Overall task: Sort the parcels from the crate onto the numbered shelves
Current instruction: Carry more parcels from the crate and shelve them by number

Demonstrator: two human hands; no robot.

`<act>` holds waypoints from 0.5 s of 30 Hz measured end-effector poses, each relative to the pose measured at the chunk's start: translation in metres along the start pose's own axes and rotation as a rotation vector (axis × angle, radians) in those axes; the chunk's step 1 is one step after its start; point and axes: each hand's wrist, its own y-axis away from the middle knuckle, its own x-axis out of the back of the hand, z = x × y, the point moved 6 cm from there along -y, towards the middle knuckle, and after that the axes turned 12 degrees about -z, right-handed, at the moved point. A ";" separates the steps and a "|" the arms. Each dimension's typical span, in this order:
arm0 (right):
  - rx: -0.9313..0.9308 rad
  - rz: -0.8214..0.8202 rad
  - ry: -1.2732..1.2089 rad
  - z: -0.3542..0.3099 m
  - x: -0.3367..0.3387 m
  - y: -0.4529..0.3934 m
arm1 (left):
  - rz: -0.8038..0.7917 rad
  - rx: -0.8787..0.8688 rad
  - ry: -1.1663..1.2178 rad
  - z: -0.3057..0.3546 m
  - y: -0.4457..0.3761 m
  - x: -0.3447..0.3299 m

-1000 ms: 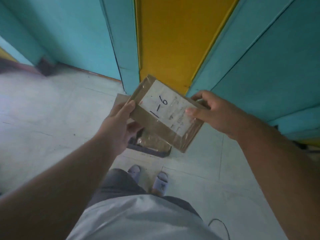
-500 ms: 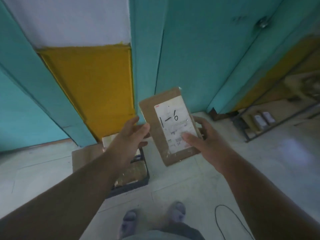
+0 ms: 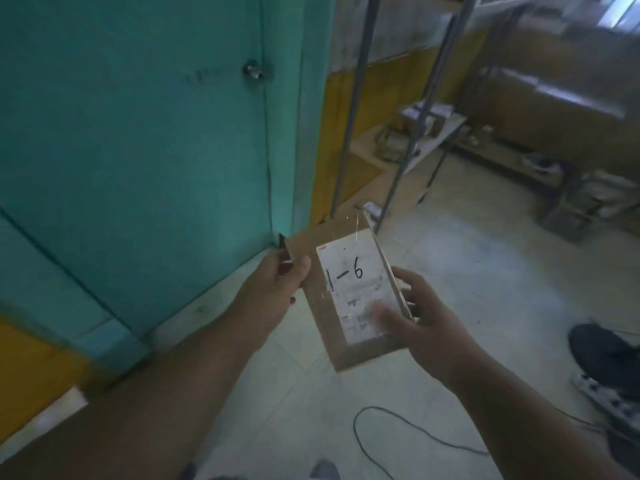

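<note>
Parcel (image 3: 349,299) marked 1-6 held mid-air before me, shelves (image 3: 429,133) far right. Left hand (image 3: 277,289) pinches its left edge, right hand (image 3: 415,320) clasps right edge. Flat, stiff, probably light; taped skin looks slick, so grip edges.

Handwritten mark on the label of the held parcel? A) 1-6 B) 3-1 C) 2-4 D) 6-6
A: the white label on the cardboard parcel, which the left hand and right hand grip, reads 1-6 in black marker.
</note>
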 end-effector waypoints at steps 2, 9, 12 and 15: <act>-0.003 0.053 -0.005 0.002 0.053 -0.005 | -0.052 0.000 -0.056 0.018 -0.035 -0.043; 0.001 0.157 -0.117 0.026 0.180 -0.059 | -0.194 -0.006 -0.168 0.056 -0.166 -0.140; -0.006 0.230 -0.120 0.030 0.233 -0.098 | -0.251 -0.035 -0.209 0.072 -0.235 -0.169; -0.048 0.281 -0.139 0.033 0.291 -0.128 | -0.340 -0.041 -0.233 0.092 -0.306 -0.207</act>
